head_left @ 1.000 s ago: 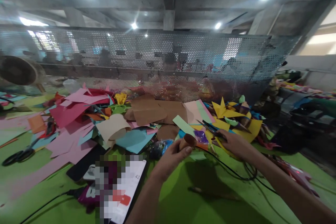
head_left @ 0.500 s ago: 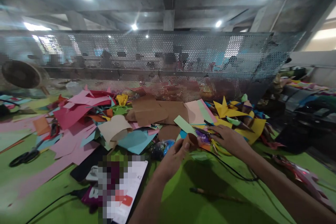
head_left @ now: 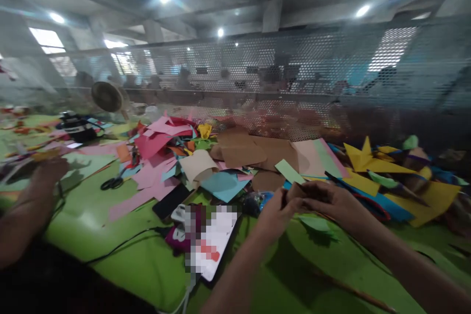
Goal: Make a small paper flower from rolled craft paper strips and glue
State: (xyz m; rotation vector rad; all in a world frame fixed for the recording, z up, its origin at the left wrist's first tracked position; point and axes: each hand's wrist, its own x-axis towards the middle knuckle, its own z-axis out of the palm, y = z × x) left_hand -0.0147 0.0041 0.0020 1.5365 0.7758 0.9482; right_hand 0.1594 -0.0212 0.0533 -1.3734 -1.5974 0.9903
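My left hand (head_left: 278,212) has its fingers closed round a small rolled piece of brown paper (head_left: 294,191), held over the green table (head_left: 253,260). On the other side of the roll, my right hand (head_left: 326,198) meets it with bent fingers pressed to the paper. The two hands nearly touch, and fingers hide most of the roll. Just behind them lies a light green paper strip (head_left: 289,171). Dark-handled scissors (head_left: 362,196) rest beyond my right hand on blue and yellow paper. A green paper leaf (head_left: 315,223) is below my hands.
A lit phone (head_left: 217,240), partly pixelated, lies left of my hands near a cable. Pink, brown and blue sheets (head_left: 224,185) are heaped behind. Black scissors (head_left: 112,183) lie farther left. Another person's arm (head_left: 33,201) reaches in at the left. A perforated metal screen (head_left: 235,78) stands behind.
The view has swung left, bringing in another person's arm. My right hand has let go of the scissors and come to the brown roll beside my left hand.
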